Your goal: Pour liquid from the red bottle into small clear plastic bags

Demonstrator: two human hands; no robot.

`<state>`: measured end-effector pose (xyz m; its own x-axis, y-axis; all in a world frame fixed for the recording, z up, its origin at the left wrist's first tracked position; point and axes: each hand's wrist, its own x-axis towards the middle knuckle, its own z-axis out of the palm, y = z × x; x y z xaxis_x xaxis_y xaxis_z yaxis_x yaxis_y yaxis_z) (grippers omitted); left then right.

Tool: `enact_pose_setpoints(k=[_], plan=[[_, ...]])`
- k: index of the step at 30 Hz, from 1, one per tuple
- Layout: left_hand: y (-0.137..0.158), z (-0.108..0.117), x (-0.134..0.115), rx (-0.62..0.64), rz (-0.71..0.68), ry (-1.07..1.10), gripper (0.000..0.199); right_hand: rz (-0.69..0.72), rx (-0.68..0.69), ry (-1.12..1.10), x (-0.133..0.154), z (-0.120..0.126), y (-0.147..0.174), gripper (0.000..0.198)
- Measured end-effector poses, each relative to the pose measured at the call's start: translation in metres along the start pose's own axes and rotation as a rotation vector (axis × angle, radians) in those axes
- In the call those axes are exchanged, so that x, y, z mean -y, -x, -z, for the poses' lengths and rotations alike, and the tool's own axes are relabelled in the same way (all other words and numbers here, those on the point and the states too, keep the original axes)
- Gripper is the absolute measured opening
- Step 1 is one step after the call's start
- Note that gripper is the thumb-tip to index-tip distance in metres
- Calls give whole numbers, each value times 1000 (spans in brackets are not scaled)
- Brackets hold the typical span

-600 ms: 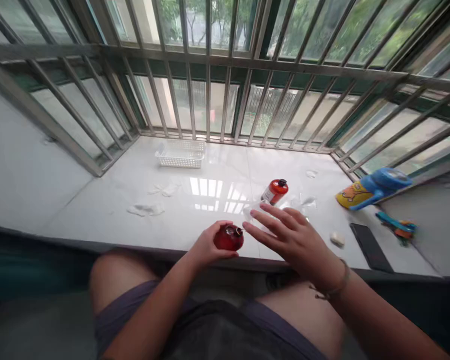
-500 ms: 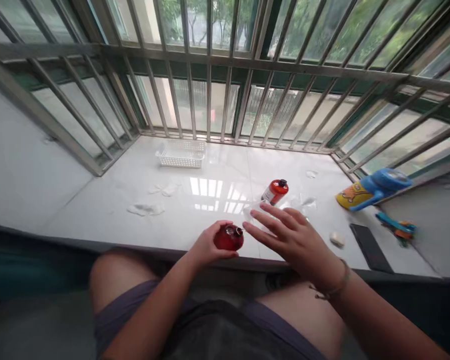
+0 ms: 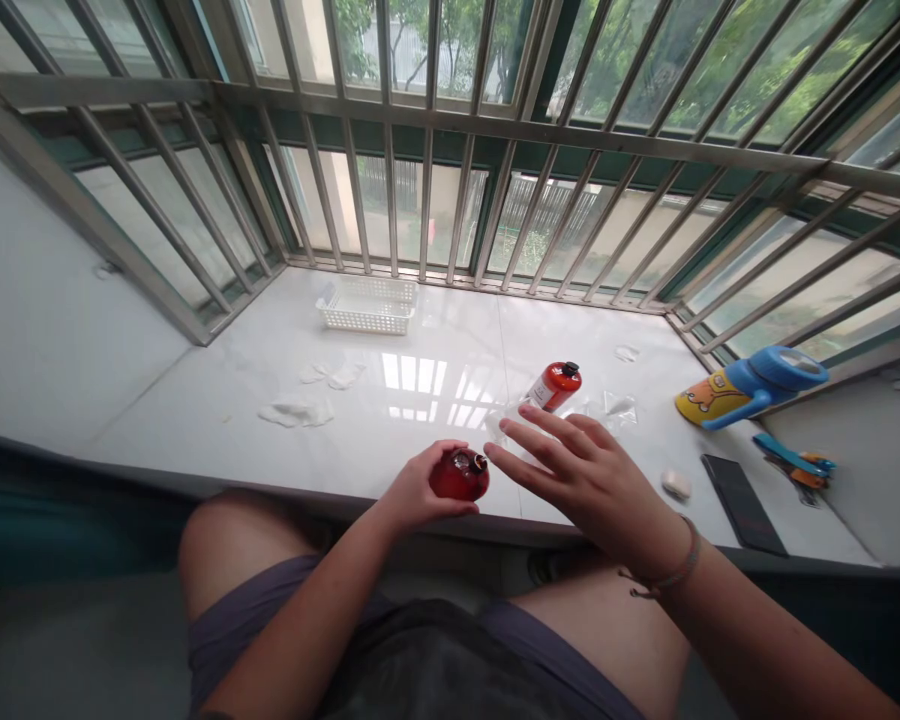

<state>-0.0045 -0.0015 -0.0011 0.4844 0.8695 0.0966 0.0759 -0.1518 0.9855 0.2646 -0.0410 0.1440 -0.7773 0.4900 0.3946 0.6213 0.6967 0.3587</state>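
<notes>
Window bars (image 3: 570, 134) above a white ledge (image 3: 450, 320); a red bottle (image 3: 459, 476) just below frame centre.
The left hand (image 3: 414, 490) grasps the red bottle; beside it the right hand (image 3: 596, 485) (bracelet (image 3: 695, 545) at the wrist) is unclenched, fingers (image 3: 529, 475) spread.

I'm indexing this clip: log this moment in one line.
Left hand: grips red bottle | Right hand: spread open near red bottle | Sill: labelled bottle, basket, phone, flask
</notes>
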Motion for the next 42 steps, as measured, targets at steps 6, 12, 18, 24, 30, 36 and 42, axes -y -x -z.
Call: enact_pose_setpoints(k=[6,12,18,24,30,36,42], plan=[[1,1,2,1,-9,-1,87,8,7,-1,1,0,-2,52],[1,1,1,4,-10,17,86,26,11,7,1,2,-5,51],[2,1,2,-2,-15,26,86,34,24,13,0,5,-8,53],[4,2,3,-2,-22,38,86,42,37,18,2,5,-11,52],[4,2,3,-11,-23,42,85,28,37,-3,3,2,-11,54],[4,3,3,-19,-24,37,86,30,40,-43,3,2,-13,55],[4,3,4,-14,-30,40,86,48,47,-20,4,2,-16,52]])
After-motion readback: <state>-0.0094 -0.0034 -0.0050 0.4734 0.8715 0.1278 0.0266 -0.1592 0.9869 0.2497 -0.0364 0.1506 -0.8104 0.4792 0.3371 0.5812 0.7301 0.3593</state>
